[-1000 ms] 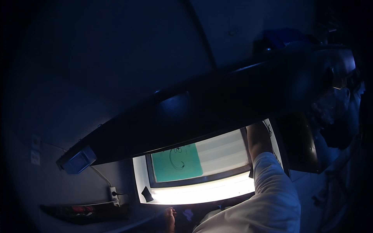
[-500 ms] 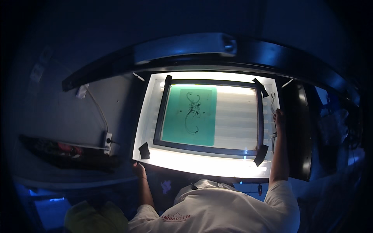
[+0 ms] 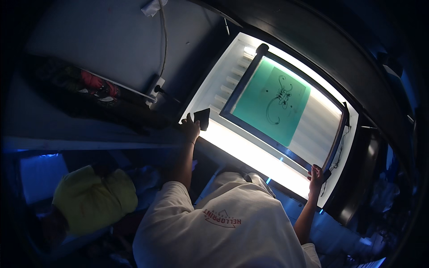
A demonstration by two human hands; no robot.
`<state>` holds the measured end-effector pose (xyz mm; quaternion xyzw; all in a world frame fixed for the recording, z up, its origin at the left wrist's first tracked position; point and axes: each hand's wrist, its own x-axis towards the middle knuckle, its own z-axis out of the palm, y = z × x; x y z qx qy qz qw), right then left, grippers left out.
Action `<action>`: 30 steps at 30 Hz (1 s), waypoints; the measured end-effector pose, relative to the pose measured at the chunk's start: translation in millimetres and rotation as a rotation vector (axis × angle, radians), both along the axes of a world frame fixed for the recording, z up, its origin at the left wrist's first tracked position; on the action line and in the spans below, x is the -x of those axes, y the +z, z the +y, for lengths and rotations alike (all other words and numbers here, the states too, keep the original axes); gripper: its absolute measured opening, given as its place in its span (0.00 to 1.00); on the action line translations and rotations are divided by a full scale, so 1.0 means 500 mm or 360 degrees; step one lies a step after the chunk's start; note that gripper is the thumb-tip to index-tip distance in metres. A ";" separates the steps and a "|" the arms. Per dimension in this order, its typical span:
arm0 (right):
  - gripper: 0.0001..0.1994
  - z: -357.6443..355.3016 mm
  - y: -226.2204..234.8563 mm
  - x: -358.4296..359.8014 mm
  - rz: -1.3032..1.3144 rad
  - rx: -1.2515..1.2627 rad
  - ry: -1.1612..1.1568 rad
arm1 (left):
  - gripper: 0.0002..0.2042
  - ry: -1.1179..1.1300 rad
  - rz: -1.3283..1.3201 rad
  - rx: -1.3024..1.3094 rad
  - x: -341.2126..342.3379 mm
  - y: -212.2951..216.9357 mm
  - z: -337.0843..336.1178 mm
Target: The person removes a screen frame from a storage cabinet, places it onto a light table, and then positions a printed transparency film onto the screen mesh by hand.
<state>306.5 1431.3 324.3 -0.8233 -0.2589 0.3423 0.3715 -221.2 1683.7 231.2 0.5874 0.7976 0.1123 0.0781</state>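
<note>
A lit light box [image 3: 250, 152] with pale walls fills the area ahead of me, turned at a slant. Over it lies a dark-framed screen [image 3: 268, 131], partly covered by a green translucent sheet [image 3: 259, 107] with a fine black line drawing [image 3: 282, 96]. At the box's near left corner my left hand [image 3: 191, 128] has its fingers apart, the thumb at the edge of a black flat piece [image 3: 202, 119]. My right hand [image 3: 316, 177] is at the screen's near right corner, fingers apart and slightly bent. Beside it is another black piece [image 3: 327, 174], partly hidden.
A raised dark lid [image 3: 308, 27] arches over the far side. To the left, a power strip [image 3: 156, 89] with a cable hangs near a dark, red-patterned object [image 3: 98, 87]. A person in a yellow shirt [image 3: 94, 198] is at lower left. Thin wires [image 3: 340, 154] run along the box's right side.
My view has turned, so the box now slants and appears higher right. My right hand has left the box's right side for the screen's near corner; my left hand has reached the black piece.
</note>
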 end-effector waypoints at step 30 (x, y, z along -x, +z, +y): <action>0.13 -0.107 0.001 0.118 -0.0144 0.0115 0.0262 | 0.15 -0.1094 -0.0863 -0.0620 -0.227 0.250 0.188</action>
